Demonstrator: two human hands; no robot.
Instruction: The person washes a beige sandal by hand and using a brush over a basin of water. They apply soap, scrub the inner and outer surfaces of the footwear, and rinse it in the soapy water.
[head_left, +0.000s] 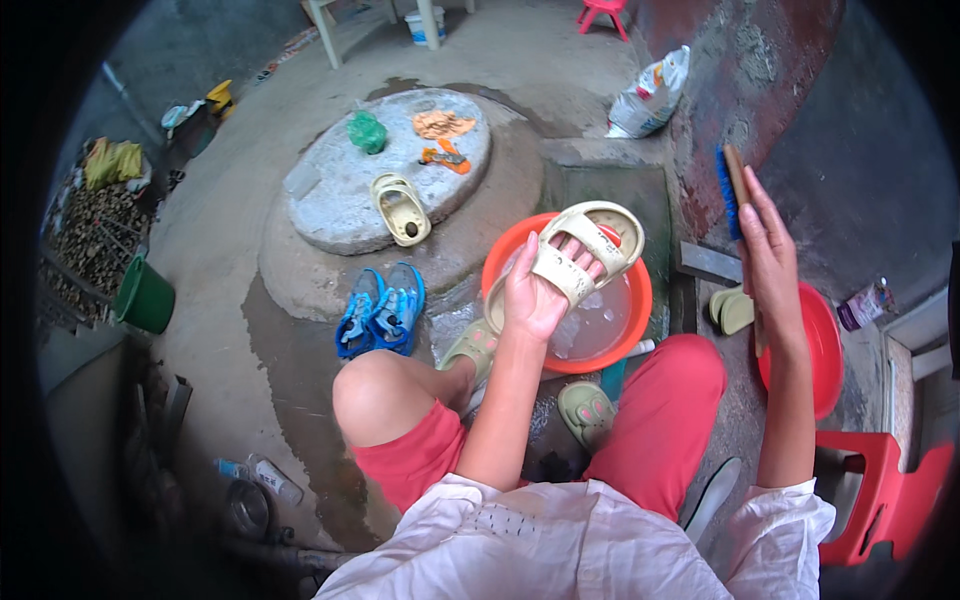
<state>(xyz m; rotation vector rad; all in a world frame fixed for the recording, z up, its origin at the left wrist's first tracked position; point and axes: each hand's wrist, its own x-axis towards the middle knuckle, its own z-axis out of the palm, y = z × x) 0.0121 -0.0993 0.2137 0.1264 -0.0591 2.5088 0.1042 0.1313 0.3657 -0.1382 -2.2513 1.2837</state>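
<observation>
My left hand (537, 296) holds a cream slide sandal (592, 244) over an orange basin (643, 300); my fingers show between its straps. Cloudy water and suds (592, 322) fill the basin. Raised at the right, my right hand (771, 255) grips a wooden scrubbing brush (736, 180) with blue bristles, apart from the sandal. A similar cream sandal (401, 211) leans at the near edge of the round concrete slab (337, 214). Blue-and-grey shoes (382, 307) stand left of the basin.
On the slab lie a green plastic bag (367, 133), an orange packet (448, 157) and a peach-coloured heap (442, 124). Beside my right arm are a red basin (817, 352), insoles (733, 310) and a red plastic stool (862, 487). A green bucket (146, 296) stands left.
</observation>
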